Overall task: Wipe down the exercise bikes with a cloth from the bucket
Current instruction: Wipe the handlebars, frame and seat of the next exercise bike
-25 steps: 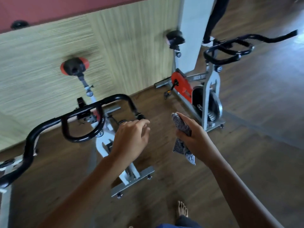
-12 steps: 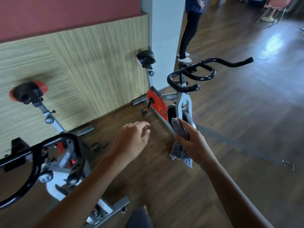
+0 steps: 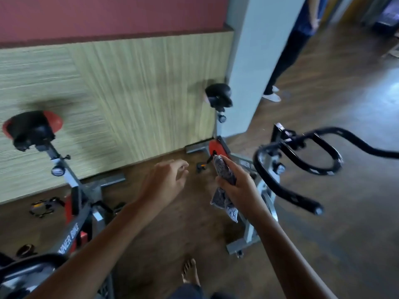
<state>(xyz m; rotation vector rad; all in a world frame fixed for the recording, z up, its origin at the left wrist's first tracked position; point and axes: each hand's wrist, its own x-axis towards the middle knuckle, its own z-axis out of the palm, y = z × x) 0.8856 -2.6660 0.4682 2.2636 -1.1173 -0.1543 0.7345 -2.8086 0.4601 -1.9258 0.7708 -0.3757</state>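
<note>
My right hand (image 3: 238, 189) grips a grey patterned cloth (image 3: 224, 171), bunched upright with a loose end hanging below the fist. It hovers just left of the black handlebars (image 3: 302, 160) of the right exercise bike (image 3: 250, 214), without touching them. My left hand (image 3: 166, 179) floats empty between the two bikes, fingers loosely extended. The left exercise bike (image 3: 75, 214) has a black and red saddle (image 3: 32, 128); its handlebar shows at the bottom left corner. The right bike's black saddle (image 3: 219, 94) stands near the wall. No bucket is in view.
A wood-panelled wall (image 3: 133, 91) runs behind both bikes, with a pale pillar (image 3: 259, 50) at its right end. Another person's legs (image 3: 282, 61) stand beyond the pillar. My bare foot (image 3: 191, 271) is on the dark wooden floor between the bikes.
The view has swung right and nearer to the right bike, whose handlebars now sit close beside my right hand. Both hands keep their poses; the cloth stays held.
</note>
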